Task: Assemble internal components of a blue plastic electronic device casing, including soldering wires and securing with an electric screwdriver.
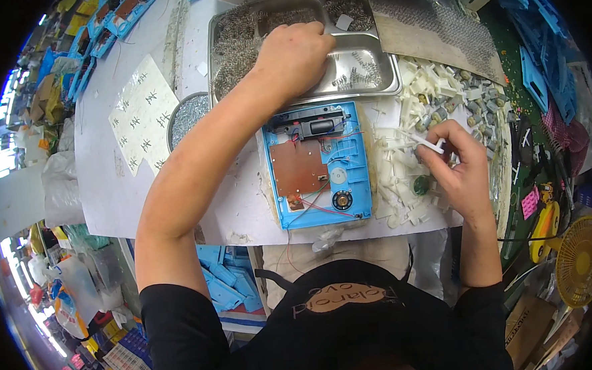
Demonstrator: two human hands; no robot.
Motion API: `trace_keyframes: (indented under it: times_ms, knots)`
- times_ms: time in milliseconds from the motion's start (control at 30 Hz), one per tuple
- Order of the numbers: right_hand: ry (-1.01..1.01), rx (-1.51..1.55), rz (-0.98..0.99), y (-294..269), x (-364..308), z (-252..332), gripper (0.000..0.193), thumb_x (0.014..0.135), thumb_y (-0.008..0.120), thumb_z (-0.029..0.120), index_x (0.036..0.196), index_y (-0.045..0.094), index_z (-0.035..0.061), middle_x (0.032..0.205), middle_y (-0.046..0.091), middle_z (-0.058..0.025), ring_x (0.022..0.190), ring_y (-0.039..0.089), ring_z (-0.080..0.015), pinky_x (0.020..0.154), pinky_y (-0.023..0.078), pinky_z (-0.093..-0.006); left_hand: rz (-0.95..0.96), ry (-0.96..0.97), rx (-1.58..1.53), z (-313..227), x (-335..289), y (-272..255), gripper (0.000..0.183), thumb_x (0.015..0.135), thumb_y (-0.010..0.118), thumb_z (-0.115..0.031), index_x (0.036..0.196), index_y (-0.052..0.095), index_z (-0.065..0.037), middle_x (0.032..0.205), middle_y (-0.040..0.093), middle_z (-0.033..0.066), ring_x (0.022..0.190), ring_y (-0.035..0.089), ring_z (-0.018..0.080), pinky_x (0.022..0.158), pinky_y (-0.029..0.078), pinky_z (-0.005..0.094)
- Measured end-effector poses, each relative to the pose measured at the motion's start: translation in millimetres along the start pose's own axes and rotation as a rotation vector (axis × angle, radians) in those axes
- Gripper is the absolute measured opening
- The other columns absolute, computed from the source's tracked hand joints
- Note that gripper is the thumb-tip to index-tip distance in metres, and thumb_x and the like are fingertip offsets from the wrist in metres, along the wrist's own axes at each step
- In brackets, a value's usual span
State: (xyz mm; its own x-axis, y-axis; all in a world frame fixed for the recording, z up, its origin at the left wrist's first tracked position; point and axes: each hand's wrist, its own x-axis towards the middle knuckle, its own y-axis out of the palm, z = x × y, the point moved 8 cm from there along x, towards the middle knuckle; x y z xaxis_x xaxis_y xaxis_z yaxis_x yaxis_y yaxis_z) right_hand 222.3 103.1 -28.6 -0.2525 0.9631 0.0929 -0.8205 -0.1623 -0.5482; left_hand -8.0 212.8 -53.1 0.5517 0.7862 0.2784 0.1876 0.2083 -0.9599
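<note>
My left hand [294, 56] is closed, knuckles up, over a compartmented metal tray [389, 81] of small springs [235, 37]. Its fingertips point down out of sight, so what they pinch is hidden. Between the thumb and fingers of my right hand [461, 166] is a white plastic part [430, 142] with a thin stem, held above a heap of similar white parts [396, 173]. A blue plastic housing [359, 181] lies open side up between my arms. Inside it are a brown circuit board [295, 168], wires, a black battery-like cylinder and a small round speaker [342, 200].
Left of my left forearm stand a round dish [189, 117] of tiny metal pieces and a white sheet [141, 113] bearing small dark parts. Grey pieces [486, 111] pile up at the right. A perforated board [435, 30] leans beside the tray. A yellow fan [581, 260] stands far right.
</note>
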Motion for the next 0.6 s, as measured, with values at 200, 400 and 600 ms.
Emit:
trace_keyframes:
  times_ms: [200,400,600]
  knots:
    - [0.019,0.160,0.079,16.1,-3.5,3.5,0.015,0.085,0.075,0.000,0.099,0.070,0.0017,0.089,0.066,-0.0026,0.068,0.053,-0.0073,0.061,0.043,-0.0224,0.076,0.008,0.074,-9.3,17.5,19.8,0.016,0.085,0.067,-0.017,0.090,0.072,-0.004,0.092,0.069,0.0139,0.091,0.070,0.0333,0.082,0.057,0.0447]
    - [0.163,0.543,0.117,-6.7,-36.9,-17.5,0.025,0.087,0.074,0.001,0.112,0.068,-0.0008,0.102,0.067,-0.0034,0.083,0.058,-0.0093,0.074,0.045,-0.0220,-0.054,-0.401,-0.609,-2.7,-72.2,-86.4,0.016,0.082,0.074,-0.008,0.095,0.067,-0.002,0.085,0.071,0.0070,0.070,0.069,0.0194,0.068,0.055,0.0311]
    - [-0.232,0.361,0.225,33.7,-49.1,47.5,0.040,0.072,0.087,0.001,0.110,0.072,0.0009,0.092,0.073,-0.0111,0.076,0.067,-0.0253,0.068,0.053,-0.0331,-0.015,-0.883,-1.859,-113.9,-185.4,-55.8,0.037,0.099,0.063,0.004,0.135,0.059,0.003,0.107,0.072,0.0106,0.089,0.070,0.0136,0.076,0.059,0.0274]
